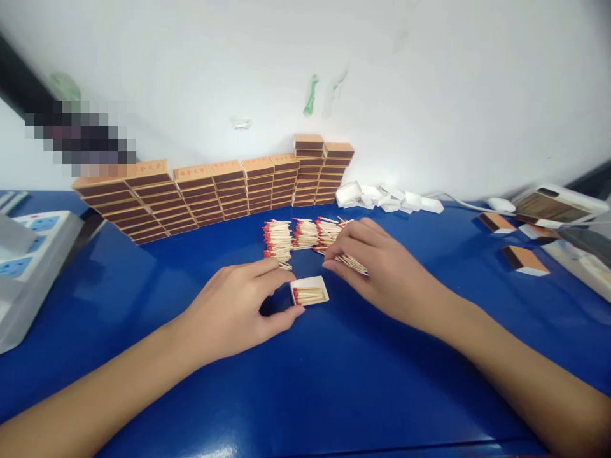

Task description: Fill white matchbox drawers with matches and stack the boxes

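My left hand point(243, 299) grips the left end of a small white matchbox tray point(317, 281) between thumb and fingers. Inside the tray lie several red-tipped matches point(310, 295), their heads toward the left. Over the rightmost of three loose match piles point(329, 232) is my right hand point(377, 261), its thumb and fingertips drawn together at the matches. Whether a match is pinched there is too small to make out. Two more piles, a left one point(277, 240) and a middle one point(305, 234), lie behind the tray.
Stacked matchboxes point(210, 191) line the wall at the back. White empty trays point(389, 197) lie in a heap right of them. Loose matchbox sleeves point(525, 259) and a clear-topped case point(556, 202) are at the right. A power strip point(42, 254) stands on the left of the blue table point(305, 381).
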Tool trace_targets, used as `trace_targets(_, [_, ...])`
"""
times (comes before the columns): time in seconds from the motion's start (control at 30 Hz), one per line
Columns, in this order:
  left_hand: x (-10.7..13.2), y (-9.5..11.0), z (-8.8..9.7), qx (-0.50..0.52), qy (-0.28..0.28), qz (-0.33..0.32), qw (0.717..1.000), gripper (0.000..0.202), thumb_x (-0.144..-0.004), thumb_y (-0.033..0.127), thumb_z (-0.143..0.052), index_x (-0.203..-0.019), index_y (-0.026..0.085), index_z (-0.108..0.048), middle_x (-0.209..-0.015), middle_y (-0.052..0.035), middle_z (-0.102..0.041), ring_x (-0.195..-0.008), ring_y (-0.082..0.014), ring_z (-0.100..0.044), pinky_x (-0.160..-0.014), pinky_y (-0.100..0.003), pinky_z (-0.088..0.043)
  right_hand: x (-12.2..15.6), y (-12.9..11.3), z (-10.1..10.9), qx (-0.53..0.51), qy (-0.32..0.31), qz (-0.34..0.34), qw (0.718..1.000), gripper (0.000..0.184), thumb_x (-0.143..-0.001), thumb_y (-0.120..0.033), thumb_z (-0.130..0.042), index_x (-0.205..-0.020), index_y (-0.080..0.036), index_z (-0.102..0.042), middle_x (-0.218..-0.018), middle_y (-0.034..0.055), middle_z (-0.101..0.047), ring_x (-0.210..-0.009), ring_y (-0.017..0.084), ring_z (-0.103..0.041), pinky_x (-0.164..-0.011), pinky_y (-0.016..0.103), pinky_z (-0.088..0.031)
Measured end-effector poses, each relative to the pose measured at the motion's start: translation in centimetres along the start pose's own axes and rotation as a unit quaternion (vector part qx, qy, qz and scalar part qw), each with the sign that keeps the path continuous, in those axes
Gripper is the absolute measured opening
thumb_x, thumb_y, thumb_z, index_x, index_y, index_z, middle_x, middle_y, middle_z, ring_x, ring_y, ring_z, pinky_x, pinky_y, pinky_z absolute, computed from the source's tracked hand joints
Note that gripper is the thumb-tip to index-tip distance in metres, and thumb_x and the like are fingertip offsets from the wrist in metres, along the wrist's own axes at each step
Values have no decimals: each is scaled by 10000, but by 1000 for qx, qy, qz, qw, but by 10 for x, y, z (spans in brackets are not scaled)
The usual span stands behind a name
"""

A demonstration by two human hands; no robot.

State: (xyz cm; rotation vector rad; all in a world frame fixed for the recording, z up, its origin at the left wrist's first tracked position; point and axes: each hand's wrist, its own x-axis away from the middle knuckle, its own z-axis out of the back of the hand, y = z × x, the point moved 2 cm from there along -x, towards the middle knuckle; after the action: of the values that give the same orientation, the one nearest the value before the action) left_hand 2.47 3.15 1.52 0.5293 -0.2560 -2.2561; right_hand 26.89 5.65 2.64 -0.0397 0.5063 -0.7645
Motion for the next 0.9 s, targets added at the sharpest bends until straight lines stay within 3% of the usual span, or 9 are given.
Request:
trace_targets(0.2, [0,0,-1,5,-15,-6,1000,237,-962,380,-718,-1129,215,-750,-905,11,-694,-699,-136,-638,-616,-288,-483,4,24,-2,21,-3,-32,999,110,-1037,-239,-623,-965,-202,-698,-948,91,-618,-915,265,-562,-795,419,-498])
trace_targets(0.47, [0,1,-2,1,-18,1,1000,259,-961,397,-714,-1139,215,-757,-898,0,-698,-693,-142,-635,-621,-291,-485,0,19,-14,47,-34,-40,998,136,-1036,-208,-604,-951,-192,-708,-938,106,-632,-947,287,-562,-824,432,-502])
trace_targets(0.9, [0,2,1,-1,-13,-6,1000,255,-958,387,-723,-1135,207,-758,-898,-7,-701,-689,-141,-637,-617,-281,-488,-3,22,-19,54,-4,-42,998,98,-1046,-201,-584,-1044,-192,-682,-989,105,-638,-956,278,-571,-834,420,-497])
